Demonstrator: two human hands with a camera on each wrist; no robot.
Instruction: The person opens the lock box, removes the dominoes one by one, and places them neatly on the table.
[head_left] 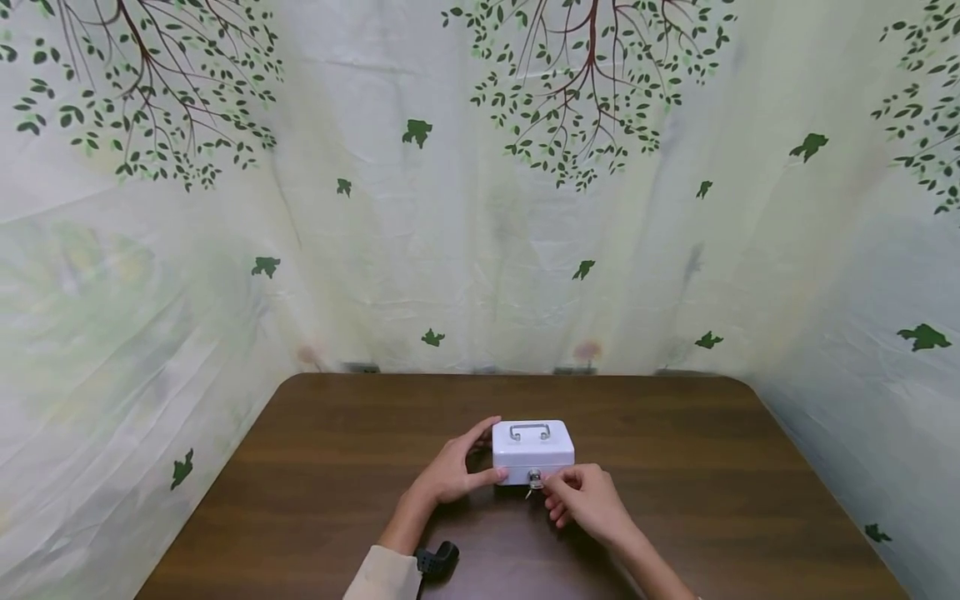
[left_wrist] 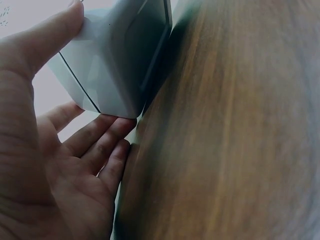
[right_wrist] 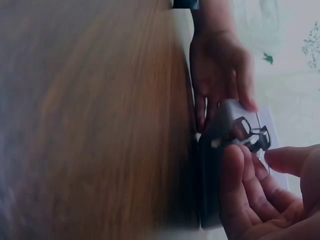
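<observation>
A small white cash box with a folded metal handle on its lid stands on the wooden table, lid down. My left hand steadies it from the left, thumb on the front face and fingers against the side, as the left wrist view also shows. At the lock in the front, my right hand pinches a key with bent fingers. Two dark-edged key heads show beside those fingertips in the right wrist view. The fingers partly cover where they meet the key.
The brown wooden table reaches back to a pale hanging cloth printed with branches and leaves, which also encloses both sides. A black band with a rounded module sits at my left wrist, by the light sleeve.
</observation>
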